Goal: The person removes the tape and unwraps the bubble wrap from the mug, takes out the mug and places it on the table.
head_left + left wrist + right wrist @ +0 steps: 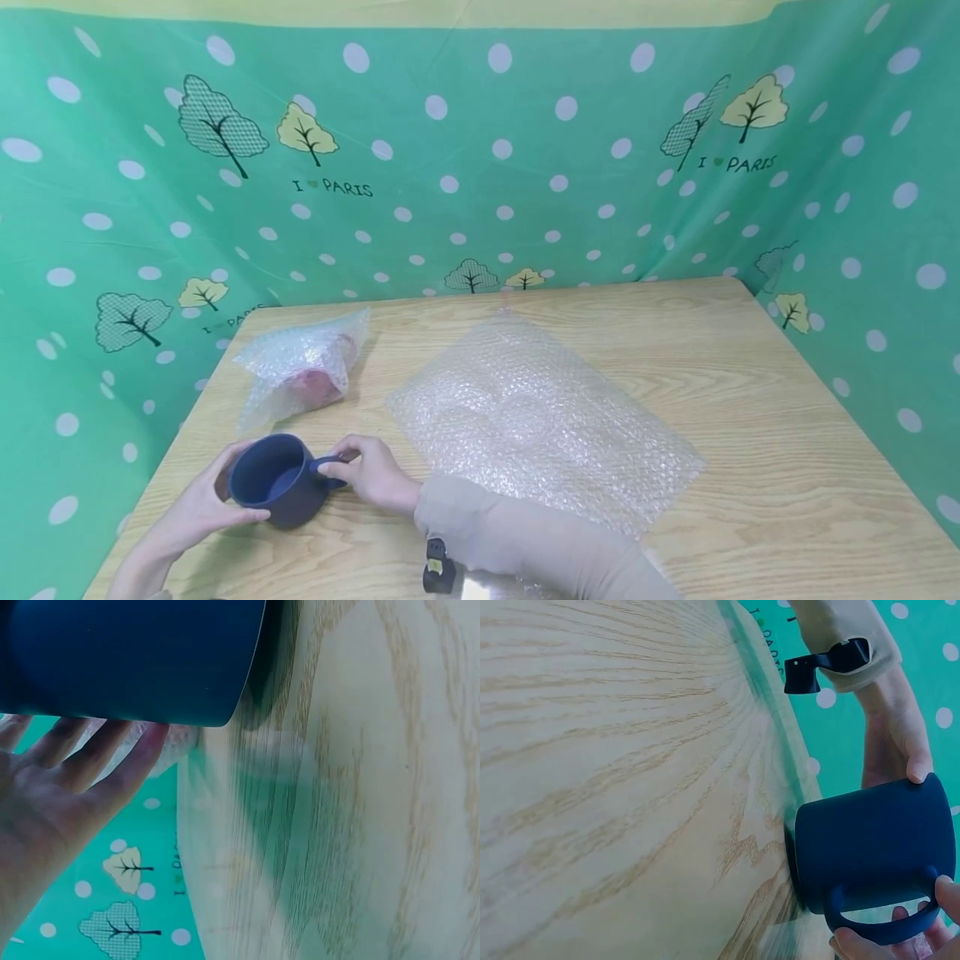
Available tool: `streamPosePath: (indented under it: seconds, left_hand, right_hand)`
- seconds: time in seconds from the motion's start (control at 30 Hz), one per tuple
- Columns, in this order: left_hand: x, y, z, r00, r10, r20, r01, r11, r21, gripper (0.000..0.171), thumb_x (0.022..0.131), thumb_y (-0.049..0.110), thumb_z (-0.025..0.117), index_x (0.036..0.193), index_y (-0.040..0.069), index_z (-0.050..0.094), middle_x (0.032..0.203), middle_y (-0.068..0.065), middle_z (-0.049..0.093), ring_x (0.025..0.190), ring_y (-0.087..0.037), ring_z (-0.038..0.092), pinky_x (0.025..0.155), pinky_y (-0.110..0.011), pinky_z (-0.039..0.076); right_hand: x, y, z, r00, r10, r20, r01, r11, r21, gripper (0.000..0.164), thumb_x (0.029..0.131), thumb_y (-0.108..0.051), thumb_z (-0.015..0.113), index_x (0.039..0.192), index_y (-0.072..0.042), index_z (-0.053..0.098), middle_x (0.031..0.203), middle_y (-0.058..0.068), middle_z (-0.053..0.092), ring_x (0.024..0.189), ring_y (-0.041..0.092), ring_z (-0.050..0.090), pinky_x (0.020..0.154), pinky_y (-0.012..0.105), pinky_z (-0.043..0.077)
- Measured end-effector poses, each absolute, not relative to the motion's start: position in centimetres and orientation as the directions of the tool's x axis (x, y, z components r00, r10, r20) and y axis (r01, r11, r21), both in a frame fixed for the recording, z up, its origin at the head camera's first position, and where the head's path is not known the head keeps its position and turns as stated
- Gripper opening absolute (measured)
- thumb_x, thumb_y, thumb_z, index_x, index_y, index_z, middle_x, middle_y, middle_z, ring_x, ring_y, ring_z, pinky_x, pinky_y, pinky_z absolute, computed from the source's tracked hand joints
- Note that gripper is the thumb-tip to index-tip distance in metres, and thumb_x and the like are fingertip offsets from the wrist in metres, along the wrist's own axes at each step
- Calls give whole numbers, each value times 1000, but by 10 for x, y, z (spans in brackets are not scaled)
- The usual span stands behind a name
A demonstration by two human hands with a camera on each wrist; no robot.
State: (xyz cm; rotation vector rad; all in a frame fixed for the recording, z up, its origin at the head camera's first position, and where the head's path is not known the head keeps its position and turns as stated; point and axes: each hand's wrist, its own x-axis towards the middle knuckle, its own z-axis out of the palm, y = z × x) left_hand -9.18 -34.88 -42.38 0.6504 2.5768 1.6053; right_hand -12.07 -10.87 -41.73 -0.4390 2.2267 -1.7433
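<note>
A dark blue mug (300, 505) is at the front left of the table, its opening facing up and tipped a little toward the head camera. My left hand (191, 510) holds its body, thumb on the near side and fingers on the far side. In the left wrist view, the left fingers (142, 754) lie along the mug's wall (135, 660). With thumb and fingers my right hand (378, 475) grips the handle (881, 930), seen in the right wrist view. Whether the mug's base touches the table I cannot tell.
A flat sheet of bubble wrap (525, 417) lies mid-table, right of the mug. Behind the mug sits a bubble-wrapped bundle (300, 367) with something reddish inside. Green dotted cloth (480, 192) hangs around the wooden table (750, 400). A black wrist device (437, 568) is on the right sleeve.
</note>
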Motion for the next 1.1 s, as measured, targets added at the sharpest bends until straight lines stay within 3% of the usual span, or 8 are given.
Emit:
streamPosePath:
  seconds: [0.47,1.1]
  left_hand:
    - [-94,-352,-428,-903,397,166,324,373,869,78,62,-16,67,129,-8,27,119,7,48,106,2,46,83,-7,37]
    - [-85,-359,-425,-942,326,78,252,535,806,75,67,-8,68,131,-2,29,119,21,42,106,12,39,80,-7,33]
  right_hand:
    - [-119,-109,-421,-916,-398,-52,-39,217,-975,14,79,-18,66,85,-6,62,76,-7,54,70,2,48,60,12,42]
    - [-117,-112,-422,-917,-397,-44,-55,233,-971,13,79,-19,66,88,-9,64,82,-7,59,77,1,52,66,13,42]
